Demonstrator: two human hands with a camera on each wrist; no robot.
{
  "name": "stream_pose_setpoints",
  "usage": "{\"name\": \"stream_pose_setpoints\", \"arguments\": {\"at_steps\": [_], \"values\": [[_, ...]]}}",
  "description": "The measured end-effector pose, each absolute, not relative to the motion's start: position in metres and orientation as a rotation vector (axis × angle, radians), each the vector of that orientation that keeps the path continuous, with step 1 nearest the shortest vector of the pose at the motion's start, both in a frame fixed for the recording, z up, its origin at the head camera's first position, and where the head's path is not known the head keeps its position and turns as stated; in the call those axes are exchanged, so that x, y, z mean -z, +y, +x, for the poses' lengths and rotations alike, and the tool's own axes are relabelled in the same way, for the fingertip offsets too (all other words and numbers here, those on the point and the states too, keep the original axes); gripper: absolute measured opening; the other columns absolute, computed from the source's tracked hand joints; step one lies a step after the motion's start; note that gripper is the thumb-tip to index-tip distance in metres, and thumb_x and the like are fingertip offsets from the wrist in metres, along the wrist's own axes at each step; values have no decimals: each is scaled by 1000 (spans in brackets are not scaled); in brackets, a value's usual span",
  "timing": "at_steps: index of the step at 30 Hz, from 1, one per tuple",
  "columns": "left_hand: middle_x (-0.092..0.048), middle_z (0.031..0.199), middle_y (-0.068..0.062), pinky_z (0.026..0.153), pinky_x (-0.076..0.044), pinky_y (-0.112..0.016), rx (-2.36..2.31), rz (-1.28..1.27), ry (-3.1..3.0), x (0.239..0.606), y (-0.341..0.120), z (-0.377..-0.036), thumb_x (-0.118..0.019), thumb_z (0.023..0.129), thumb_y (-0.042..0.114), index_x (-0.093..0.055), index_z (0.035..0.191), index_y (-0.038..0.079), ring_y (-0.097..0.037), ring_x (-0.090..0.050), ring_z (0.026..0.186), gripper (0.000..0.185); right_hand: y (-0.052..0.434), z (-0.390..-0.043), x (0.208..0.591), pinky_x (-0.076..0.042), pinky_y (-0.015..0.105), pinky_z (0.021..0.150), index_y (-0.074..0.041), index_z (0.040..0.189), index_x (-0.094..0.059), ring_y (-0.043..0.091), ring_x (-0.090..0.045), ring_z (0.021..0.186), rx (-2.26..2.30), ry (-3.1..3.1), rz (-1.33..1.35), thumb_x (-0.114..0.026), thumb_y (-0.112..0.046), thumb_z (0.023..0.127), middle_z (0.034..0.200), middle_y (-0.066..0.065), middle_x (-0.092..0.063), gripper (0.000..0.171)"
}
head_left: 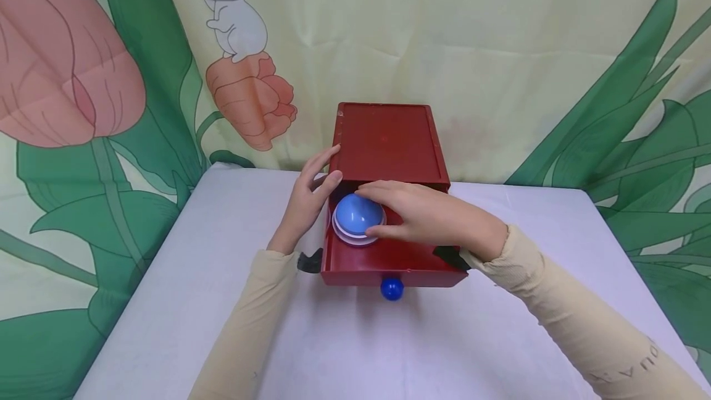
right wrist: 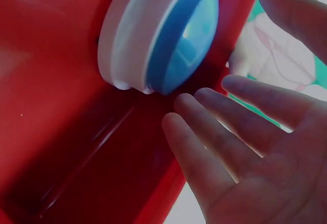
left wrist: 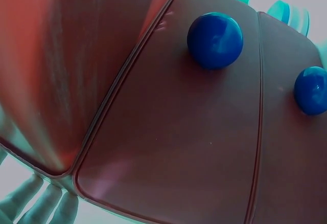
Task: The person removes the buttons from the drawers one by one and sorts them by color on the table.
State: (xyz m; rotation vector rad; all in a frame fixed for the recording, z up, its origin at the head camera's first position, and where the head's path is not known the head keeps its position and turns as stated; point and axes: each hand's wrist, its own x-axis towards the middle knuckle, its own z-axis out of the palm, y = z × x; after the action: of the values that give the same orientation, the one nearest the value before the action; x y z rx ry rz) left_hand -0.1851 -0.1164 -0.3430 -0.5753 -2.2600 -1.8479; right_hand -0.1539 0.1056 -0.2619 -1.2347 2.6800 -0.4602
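Observation:
A round blue-and-white dome-topped button sits in the left part of a pulled-out red drawer. My right hand hovers just right of it with fingers and thumb spread; in the right wrist view the extended fingers show a small gap from the button. My left hand is at the left side of the red cabinet, fingers straight, the fingertips near its upper edge. Several fingertips rest along the cabinet's edge in the left wrist view.
A blue knob sticks out from the drawer's front. Below the open drawer, the left wrist view shows more drawer fronts with blue knobs. The cabinet stands on a white-covered table, before a printed curtain.

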Motion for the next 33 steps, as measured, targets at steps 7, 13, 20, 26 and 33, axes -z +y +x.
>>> {"name": "stream_pose_setpoints", "arguments": {"at_steps": [7,13,20,26,33], "values": [[-35,156,-13,112,-39,-50,1843,-586,-2255,341,-117,-183,-53,99,13,-43,150,8,-26,-37,140,52,102,-159,266,-44,42,109,-5,146,-48,28,-46,138,382,2657,-1260,-73,-34,89,148,11,-50,69],[-35,155,-14,112,-38,-51,1841,-610,-2244,342,-116,-184,-52,99,11,-42,150,6,-26,-38,140,52,99,-164,272,-46,42,107,-4,146,-48,28,-47,137,344,2650,-1273,-73,-33,89,147,12,-50,69],[-34,156,-14,112,-38,-50,1844,-601,-2251,341,-116,-184,-52,99,11,-42,150,7,-25,-35,142,52,95,-168,280,-47,43,106,-5,146,-49,29,-48,136,343,2655,-1294,-76,-31,87,147,12,-51,70],[-35,156,-13,112,-38,-51,1850,-599,-2249,342,-116,-185,-53,99,13,-43,150,9,-25,-37,140,53,94,-171,282,-48,41,104,-8,146,-50,27,-49,135,349,2659,-1291,-77,-33,86,147,11,-51,70],[-34,156,-13,112,-38,-52,1857,-598,-2248,342,-117,-185,-53,99,13,-43,150,9,-26,-38,139,53,94,-172,283,-50,40,102,-6,145,-49,26,-51,131,341,2653,-1353,-76,-32,87,144,11,-52,69]]}}
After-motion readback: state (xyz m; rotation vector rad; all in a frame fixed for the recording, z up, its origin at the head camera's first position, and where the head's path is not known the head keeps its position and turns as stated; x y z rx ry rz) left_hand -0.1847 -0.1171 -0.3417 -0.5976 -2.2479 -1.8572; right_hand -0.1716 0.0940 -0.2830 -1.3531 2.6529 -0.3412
